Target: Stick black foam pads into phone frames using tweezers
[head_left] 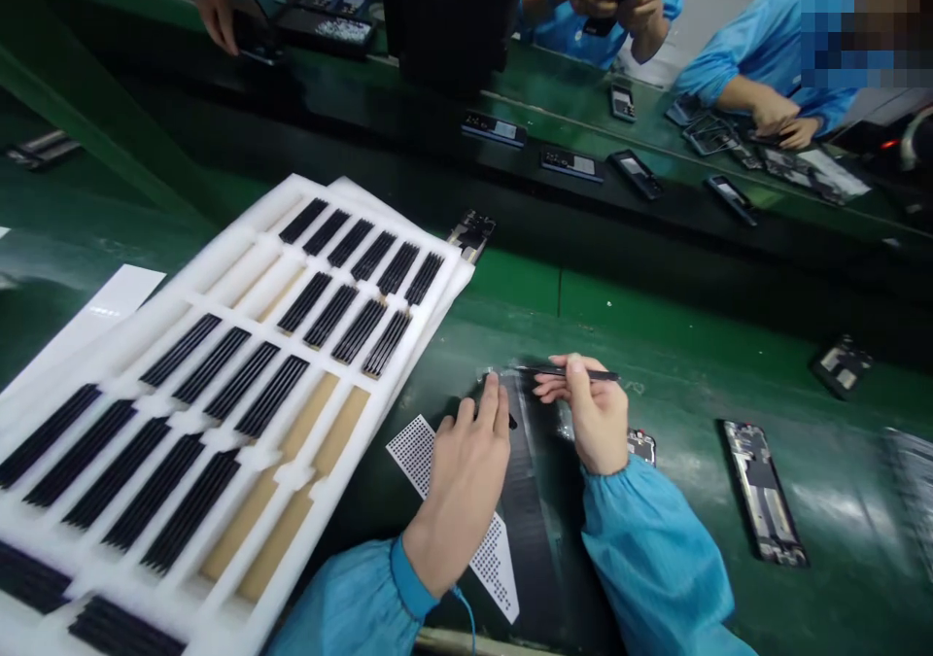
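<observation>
My right hand (594, 413) grips slim black tweezers (606, 375), whose tip points left toward my other hand. Fingers stretched forward, my left hand (470, 481) presses down on the work surface. A small dark piece (513, 423) peeks out beside its fingertips, mostly covered, so its kind cannot be made out. Under that hand and wrist lies a white sheet (496, 564) dotted with small black marks. Between both forearms runs a dark strip or mat (531, 510). A partly disassembled phone (641, 445) shows behind my right wrist.
On the left, a white foam tray (248, 311) holds rows of thin black parts, some slots showing brown bottoms. An opened phone (764, 496) lies at right. Across a dark conveyor (408, 155) carrying several phones (572, 163), co-workers' hands (783, 117) handle phones and parts.
</observation>
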`<state>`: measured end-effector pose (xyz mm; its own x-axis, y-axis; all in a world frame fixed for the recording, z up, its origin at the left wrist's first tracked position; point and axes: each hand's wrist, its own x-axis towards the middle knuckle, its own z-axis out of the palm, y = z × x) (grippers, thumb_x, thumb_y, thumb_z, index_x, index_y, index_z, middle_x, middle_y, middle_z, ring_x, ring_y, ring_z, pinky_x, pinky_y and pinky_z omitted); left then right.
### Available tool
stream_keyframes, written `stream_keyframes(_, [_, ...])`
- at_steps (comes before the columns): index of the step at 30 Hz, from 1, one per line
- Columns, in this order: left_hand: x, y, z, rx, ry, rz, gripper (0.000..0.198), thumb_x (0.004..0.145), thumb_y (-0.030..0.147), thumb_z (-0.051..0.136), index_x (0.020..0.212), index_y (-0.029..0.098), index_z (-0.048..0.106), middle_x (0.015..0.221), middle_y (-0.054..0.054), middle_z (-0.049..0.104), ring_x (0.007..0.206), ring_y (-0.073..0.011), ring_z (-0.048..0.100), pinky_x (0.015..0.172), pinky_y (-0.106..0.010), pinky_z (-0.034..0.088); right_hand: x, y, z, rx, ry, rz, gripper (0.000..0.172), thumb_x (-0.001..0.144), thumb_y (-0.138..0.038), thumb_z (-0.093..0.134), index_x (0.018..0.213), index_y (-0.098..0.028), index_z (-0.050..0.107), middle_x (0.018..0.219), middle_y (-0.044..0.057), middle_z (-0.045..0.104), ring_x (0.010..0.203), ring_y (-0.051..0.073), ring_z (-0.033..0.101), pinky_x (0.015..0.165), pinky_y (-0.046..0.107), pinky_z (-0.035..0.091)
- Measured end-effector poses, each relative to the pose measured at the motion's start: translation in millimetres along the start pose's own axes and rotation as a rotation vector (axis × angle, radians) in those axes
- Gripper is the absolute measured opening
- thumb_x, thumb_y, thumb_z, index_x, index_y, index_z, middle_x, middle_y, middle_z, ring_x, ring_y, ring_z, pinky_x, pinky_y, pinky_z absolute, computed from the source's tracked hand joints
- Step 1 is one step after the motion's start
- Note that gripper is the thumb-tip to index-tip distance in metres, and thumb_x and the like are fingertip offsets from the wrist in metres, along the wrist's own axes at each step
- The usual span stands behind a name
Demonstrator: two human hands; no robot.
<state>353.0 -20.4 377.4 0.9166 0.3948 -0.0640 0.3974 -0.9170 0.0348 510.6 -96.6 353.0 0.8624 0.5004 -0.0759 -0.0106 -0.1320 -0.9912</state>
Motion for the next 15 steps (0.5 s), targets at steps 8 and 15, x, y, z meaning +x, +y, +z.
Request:
stream_keyframes(8, [21, 8, 1.4, -0.006, 0.022, 0.029, 0.067, 0.083, -0.002, 0.049, 0.148, 0.015, 0.048, 0.16, -0.013, 0.04, 0.1, -0.0234, 0.062, 0.076, -0.036, 0.061, 18, 13, -18, -0.078, 0.073, -0.008, 0.044, 0.091, -0.059, 0.062, 0.092, -0.016, 0.067, 0.069, 0.007, 0.075, 0.054, 0.018, 0.071, 0.051, 0.03, 0.059])
stream_keyframes(15, [41, 14, 6.5, -0.01, 0.006, 0.103, 0.064, 0.084, -0.002, 0.047, 0.147, 0.01, 0.049, 0.157, -0.013, 0.044, 0.1, -0.0245, 0.062, 0.074, -0.035, 0.061, 24, 23, -22, -0.082, 0.023, 0.036, 0.046, 0.092, -0.061, 0.06, 0.092, -0.015, 0.067, 0.069, 0.008, 0.076, 0.055, 0.016, 0.071, 0.053, 0.026, 0.058])
